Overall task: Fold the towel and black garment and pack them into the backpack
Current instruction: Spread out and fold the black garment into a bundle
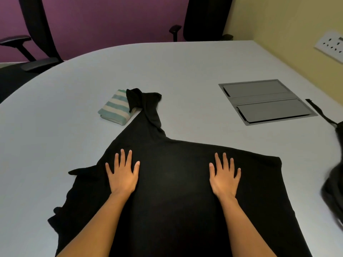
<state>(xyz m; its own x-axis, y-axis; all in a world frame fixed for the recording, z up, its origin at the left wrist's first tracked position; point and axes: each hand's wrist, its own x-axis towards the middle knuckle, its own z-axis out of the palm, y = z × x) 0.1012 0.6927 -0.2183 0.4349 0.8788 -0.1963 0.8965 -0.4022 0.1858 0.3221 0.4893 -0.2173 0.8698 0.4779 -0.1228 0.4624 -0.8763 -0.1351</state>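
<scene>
The black garment (172, 184) lies spread on the grey table (55, 138) in front of me. One long sleeve runs up and away, and its end rests on the folded towel (113, 108), which has teal and cream stripes. My left hand (122, 173) lies flat on the garment's left part, fingers straight and spread. My right hand (224, 175) lies flat on its right part in the same way. The dark backpack (334, 179) sits at the table's right edge, partly cut off by the frame, with a strap (319, 110) trailing toward the back.
A grey cable hatch (265, 102) is set into the table at the right back. Two black office chairs (37, 34) (202, 19) stand behind the table. A wall socket (332, 46) is on the yellow wall at right.
</scene>
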